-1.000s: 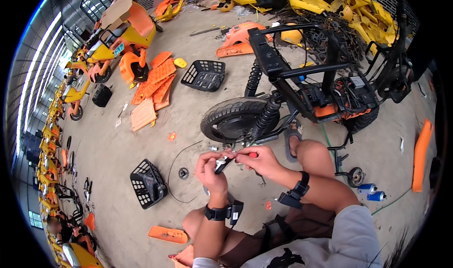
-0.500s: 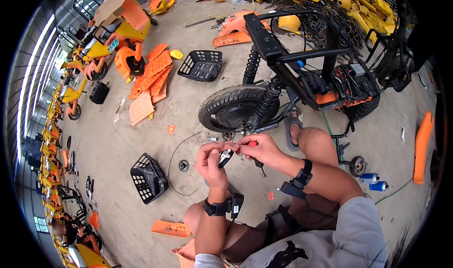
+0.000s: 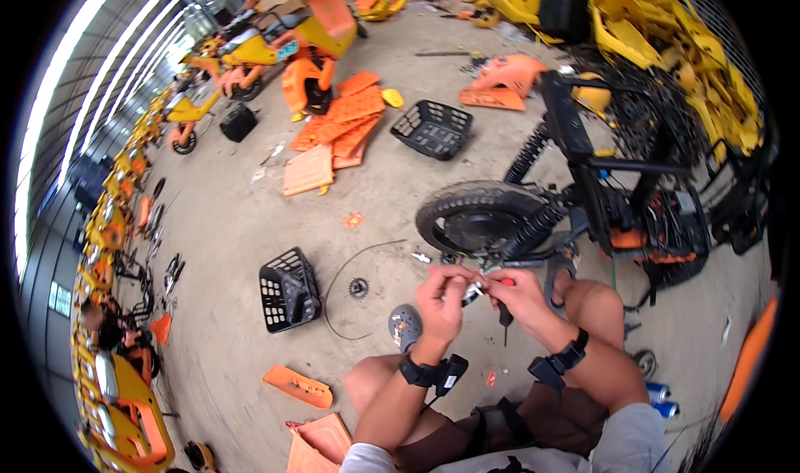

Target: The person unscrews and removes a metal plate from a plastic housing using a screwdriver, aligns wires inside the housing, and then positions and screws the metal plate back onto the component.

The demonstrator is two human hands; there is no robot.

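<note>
Small silver-and-black part [image 3: 472,293] was positioned between the hands, near the wheel [image 3: 479,225]. The left hand [image 3: 442,303] pinched it, fingers curled close; the right hand [image 3: 527,300] gripped the red-and-black screwdriver [image 3: 504,313] — apparently stowed against the palm to free thumb and forefinger.

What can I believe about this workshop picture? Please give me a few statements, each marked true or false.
1. The right hand holds a red-ended screwdriver. True.
2. The left hand rests on the tyre. False: the left hand holds a small silver-and-black part.
3. A thin cable curves around the left side of a sprocket. True.
4. The basket left of the sprocket is yellow. False: that basket is black.
5. The stripped scooter frame has coil-spring shock absorbers. True.
</note>
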